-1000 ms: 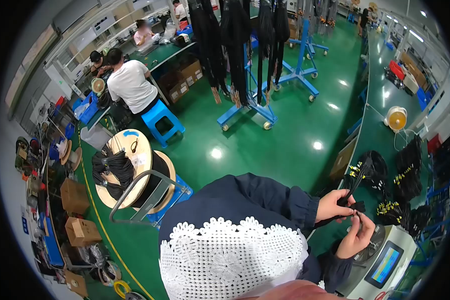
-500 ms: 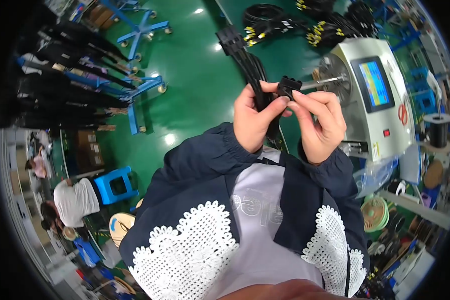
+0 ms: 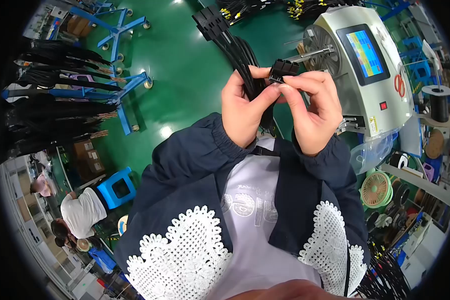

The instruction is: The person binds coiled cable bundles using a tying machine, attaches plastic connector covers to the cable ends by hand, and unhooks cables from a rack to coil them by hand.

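My left hand [image 3: 241,107] is closed round a bundle of black cables [image 3: 238,55]. Its thumb and forefinger also steady a small black multi-pin connector [image 3: 284,69]. At the upper far end of the bundle is a larger black connector block [image 3: 211,22], pointing away from me. My right hand [image 3: 316,107] pinches the lower edge of the small connector between thumb and fingers, and both thumb tips nearly meet there. What lies under the fingertips is hidden.
At right stands a pale machine [image 3: 357,75] with a touchscreen and a metal shaft towards my hands. Cable bundles with yellow ends [image 3: 305,7] lie at the far edge. Black cables hang on a blue wheeled stand [image 3: 116,32] at left. A seated person [image 3: 82,212] is beside a blue stool [image 3: 116,189].
The view has shifted, so the machine and far cables appear higher. The small connector is turned so its socket side shows more. Both hands keep their hold.
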### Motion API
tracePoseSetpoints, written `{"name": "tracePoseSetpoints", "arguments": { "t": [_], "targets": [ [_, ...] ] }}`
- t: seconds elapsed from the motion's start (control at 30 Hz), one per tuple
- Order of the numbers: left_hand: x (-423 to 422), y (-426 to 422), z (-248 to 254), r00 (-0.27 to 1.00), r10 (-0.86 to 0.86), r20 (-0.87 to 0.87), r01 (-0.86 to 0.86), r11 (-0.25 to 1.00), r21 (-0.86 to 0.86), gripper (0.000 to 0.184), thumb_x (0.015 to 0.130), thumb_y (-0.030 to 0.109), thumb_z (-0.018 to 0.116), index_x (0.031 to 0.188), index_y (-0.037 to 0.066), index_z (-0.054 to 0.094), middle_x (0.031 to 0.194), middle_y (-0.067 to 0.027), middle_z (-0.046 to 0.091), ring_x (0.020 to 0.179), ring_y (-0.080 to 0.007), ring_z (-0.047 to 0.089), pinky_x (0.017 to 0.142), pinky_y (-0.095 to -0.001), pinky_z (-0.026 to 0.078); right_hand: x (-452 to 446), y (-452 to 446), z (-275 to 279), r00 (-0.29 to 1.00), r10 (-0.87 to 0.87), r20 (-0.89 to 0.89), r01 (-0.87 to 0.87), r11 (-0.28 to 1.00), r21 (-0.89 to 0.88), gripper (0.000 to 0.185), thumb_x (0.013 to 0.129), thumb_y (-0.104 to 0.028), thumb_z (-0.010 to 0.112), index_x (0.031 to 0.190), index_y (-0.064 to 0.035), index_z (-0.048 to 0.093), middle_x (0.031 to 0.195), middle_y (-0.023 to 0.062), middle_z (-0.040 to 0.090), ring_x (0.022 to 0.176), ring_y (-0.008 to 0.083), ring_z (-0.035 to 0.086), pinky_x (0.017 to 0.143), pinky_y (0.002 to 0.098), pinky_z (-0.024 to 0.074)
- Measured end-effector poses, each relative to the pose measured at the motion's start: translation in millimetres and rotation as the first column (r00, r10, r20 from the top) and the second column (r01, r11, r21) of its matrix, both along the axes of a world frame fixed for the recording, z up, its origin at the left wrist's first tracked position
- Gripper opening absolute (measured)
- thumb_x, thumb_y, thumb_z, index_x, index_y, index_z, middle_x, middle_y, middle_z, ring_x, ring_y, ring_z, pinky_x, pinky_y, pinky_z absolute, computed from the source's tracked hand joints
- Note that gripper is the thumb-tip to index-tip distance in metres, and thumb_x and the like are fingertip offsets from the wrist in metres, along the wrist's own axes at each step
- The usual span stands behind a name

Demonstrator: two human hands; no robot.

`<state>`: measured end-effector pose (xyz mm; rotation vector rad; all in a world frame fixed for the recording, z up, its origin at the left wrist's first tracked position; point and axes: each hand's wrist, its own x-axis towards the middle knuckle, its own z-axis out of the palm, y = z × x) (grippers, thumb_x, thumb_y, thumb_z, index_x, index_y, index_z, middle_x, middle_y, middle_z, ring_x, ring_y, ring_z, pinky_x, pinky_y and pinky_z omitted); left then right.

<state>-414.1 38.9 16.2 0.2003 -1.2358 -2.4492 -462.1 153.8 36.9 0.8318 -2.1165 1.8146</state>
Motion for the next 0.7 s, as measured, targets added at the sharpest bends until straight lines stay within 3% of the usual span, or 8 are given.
{"name": "tracePoseSetpoints", "arguments": {
  "t": [0.07, 0.2, 0.27, 0.37, 0.57, 0.7],
  "targets": [
    [0.5, -0.1, -0.7, 0.999, -0.016, 0.037, 0.017, 1.0, -0.021, 0.025, 0.084, -0.004, 0.064, 0.106, 0.0, 0.054, 0.094, -0.0077, 0.063, 0.084, -0.0129, 0.063, 0.075, -0.0278, 0.056, 0.4, 0.0, 1.5, 0.998, 0.034, 0.06, -0.03, 0.997, -0.067, 0.018, 0.076, 0.007, 0.069, 0.093, 0.0005, 0.067, 0.089, 0.0091, 0.058, 0.074, 0.0159, 0.06, 0.065, 0.026, 0.0473],
    [4.6, -1.5, 5.8, 0.991, -0.066, 0.112, 0.06, 0.997, 0.054, 0.024, 0.083, -0.003, 0.065, 0.104, 0.001, 0.054, 0.094, -0.0064, 0.063, 0.085, -0.0127, 0.062, 0.074, -0.0281, 0.056, 0.6, 2.9, 6.3, 0.999, 0.04, 0.031, -0.041, 0.999, 0.006, 0.016, 0.078, 0.007, 0.067, 0.094, 0.0028, 0.066, 0.091, 0.0094, 0.056, 0.074, 0.0139, 0.06, 0.066, 0.0238, 0.0485],
    [4.5, -1.1, 1.9, 0.997, -0.045, 0.057, 0.043, 0.999, 0.022, 0.024, 0.083, -0.003, 0.065, 0.104, 0.002, 0.054, 0.095, -0.0064, 0.063, 0.085, -0.0128, 0.062, 0.074, -0.0286, 0.056, -0.7, 3.7, 2.4, 0.999, 0.03, -0.027, -0.028, 0.998, 0.05, 0.015, 0.08, 0.007, 0.065, 0.094, 0.0032, 0.065, 0.092, 0.0093, 0.055, 0.073, 0.0134, 0.061, 0.066, 0.023, 0.0493],
    [6.5, -0.5, -2.7, 1.0, -0.015, 0.011, 0.015, 1.0, 0.0, 0.025, 0.083, -0.004, 0.066, 0.104, 0.002, 0.054, 0.095, -0.0071, 0.063, 0.085, -0.0128, 0.063, 0.074, -0.0285, 0.056, 5.7, 0.5, 5.4, 0.989, 0.072, 0.131, -0.068, 0.997, -0.032, 0.014, 0.081, 0.008, 0.064, 0.094, 0.004, 0.064, 0.094, 0.0095, 0.053, 0.073, 0.0128, 0.06, 0.065, 0.0224, 0.0505],
    [12.5, -5.4, -3.4, 1.0, -0.006, 0.01, 0.007, 0.999, -0.039, 0.027, 0.082, -0.005, 0.066, 0.104, 0.002, 0.054, 0.095, -0.0083, 0.064, 0.081, -0.0124, 0.063, 0.072, -0.0269, 0.055, 11.7, -3.2, 3.5, 0.974, 0.144, 0.176, -0.121, 0.984, -0.133, 0.013, 0.082, 0.008, 0.063, 0.094, 0.0047, 0.064, 0.095, 0.0096, 0.052, 0.073, 0.0133, 0.061, 0.064, 0.0228, 0.0506],
    [14.6, -8.5, -4.1, 1.0, 0.008, 0.01, -0.008, 1.0, -0.016, 0.027, 0.081, -0.005, 0.066, 0.104, 0.002, 0.054, 0.094, -0.0078, 0.064, 0.081, -0.012, 0.063, 0.072, -0.0263, 0.054, 13.2, -7.5, 4.2, 0.978, 0.125, 0.166, -0.112, 0.99, -0.085, 0.013, 0.081, 0.008, 0.064, 0.094, 0.0047, 0.063, 0.095, 0.0095, 0.052, 0.073, 0.0134, 0.061, 0.064, 0.023, 0.0509]
  ]
}}
